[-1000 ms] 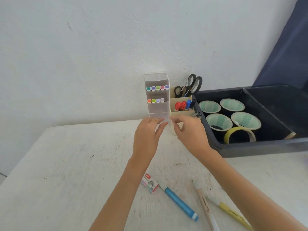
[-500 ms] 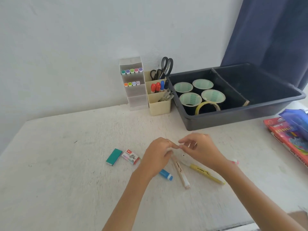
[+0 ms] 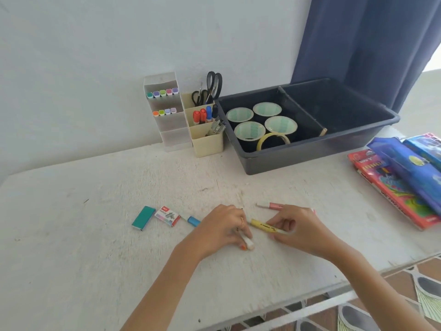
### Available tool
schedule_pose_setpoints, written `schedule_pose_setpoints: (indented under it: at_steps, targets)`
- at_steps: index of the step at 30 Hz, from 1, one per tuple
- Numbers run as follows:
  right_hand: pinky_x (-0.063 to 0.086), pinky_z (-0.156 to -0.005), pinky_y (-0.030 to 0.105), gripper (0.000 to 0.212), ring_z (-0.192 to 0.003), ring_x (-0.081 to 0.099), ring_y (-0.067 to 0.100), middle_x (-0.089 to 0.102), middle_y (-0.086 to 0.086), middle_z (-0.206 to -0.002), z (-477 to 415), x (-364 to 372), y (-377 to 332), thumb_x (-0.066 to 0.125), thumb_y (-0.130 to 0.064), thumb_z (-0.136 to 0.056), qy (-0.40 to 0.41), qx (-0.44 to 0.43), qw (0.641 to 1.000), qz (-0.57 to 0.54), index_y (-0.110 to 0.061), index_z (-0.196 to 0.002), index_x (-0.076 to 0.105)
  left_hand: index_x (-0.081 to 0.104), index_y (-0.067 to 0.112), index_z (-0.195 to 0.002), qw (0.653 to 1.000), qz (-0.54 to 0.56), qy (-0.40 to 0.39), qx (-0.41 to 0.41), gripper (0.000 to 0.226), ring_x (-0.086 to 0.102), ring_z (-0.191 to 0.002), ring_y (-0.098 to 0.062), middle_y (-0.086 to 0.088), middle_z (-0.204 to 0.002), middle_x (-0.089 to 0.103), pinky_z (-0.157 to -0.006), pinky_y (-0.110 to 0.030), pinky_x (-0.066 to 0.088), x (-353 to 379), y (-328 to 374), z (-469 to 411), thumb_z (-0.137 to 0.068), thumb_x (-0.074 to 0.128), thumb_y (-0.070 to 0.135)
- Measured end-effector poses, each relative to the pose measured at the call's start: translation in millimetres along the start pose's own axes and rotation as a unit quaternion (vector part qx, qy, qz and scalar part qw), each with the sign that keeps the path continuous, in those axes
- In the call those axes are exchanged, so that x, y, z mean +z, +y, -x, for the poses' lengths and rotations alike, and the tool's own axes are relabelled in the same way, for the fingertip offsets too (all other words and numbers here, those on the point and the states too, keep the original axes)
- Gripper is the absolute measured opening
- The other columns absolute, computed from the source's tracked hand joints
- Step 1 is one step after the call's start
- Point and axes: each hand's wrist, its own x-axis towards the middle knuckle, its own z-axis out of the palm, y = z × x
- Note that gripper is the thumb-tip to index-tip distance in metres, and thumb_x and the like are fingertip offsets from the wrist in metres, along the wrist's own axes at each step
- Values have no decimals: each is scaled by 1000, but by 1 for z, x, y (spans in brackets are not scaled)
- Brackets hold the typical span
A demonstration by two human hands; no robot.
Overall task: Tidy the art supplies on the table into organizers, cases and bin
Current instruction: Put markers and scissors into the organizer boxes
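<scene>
Both hands are down on the table (image 3: pixel 95 247), well in front of the dark bin (image 3: pixel 310 151). The left hand (image 3: pixel 222 229) has its fingers curled down around a pale pen (image 3: pixel 249 245), of which only the near tip shows beyond the knuckles; the rest is hidden under the hand, and it is hard to tell whether the pen is lifted or still lying flat. The right hand (image 3: pixel 298 229) is arched, with thumb and fingertips pinching the near end of a yellow highlighter (image 3: pixel 262 226), which lies on the table between the two hands. A pink pen (image 3: pixel 272 205) lies just on the bin's side of the right hand, apart from it.

Further left of the bin's front, a blue marker (image 3: pixel 193 221) pokes out from under the left hand, next to a staples box (image 3: pixel 167 215) and a teal box (image 3: pixel 143 217).

Inside the bin's left compartment stand four tape rolls (image 3: pixel 249 130), with a yellow tape ring (image 3: pixel 273 139) leaning at the front wall. Just left of the bin stands a cream organizer (image 3: pixel 206 142) with scissors and markers, and beyond it a white organizer (image 3: pixel 171 130) with pastel markers. To the right of the bin lie blue pencil cases (image 3: pixel 410 173) on a red crayon box (image 3: pixel 386 187).
</scene>
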Motion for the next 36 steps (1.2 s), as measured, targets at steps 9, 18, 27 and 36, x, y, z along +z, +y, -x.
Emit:
schedule_pose_setpoints:
  at_steps: [9, 18, 27, 36]
  targets:
    - [54, -66, 27, 23, -74, 62, 12, 66, -8, -81, -10, 1, -7, 80, -17, -70, 116, 4, 988, -104, -32, -85, 72, 62, 29, -110, 977, 164, 132, -32, 27, 53, -95, 3, 16, -99, 59, -83, -13, 44, -11, 2, -2, -84, 67, 23]
    - [57, -69, 25, 25, -76, 64, 8, 69, -6, -85, -51, -4, -56, 68, -29, -77, 199, 1, 946, -257, -27, -101, 64, 62, 24, -100, 892, 220, 391, -49, 15, 63, -82, 0, 19, -88, 63, -73, -9, 46, -52, -12, -4, -85, 66, 20]
    - [51, -76, 12, 27, -83, 67, 2, 71, -12, -89, -111, -14, -109, 70, -13, -79, 229, -94, 939, -238, -20, -106, 69, 65, 20, -96, 816, 246, 516, -88, 22, 66, -86, -6, 2, -97, 66, -75, -9, 49, -103, -46, 2, -78, 74, 12]
    - [52, -75, 13, 23, -82, 67, 6, 71, -3, -93, -189, -17, -150, 72, -5, -80, 330, -243, 905, -118, -13, -102, 71, 71, 15, -95, 782, 187, 587, -91, 22, 65, -85, -4, 8, -93, 69, -80, -11, 50, -137, -83, 4, -74, 77, 10]
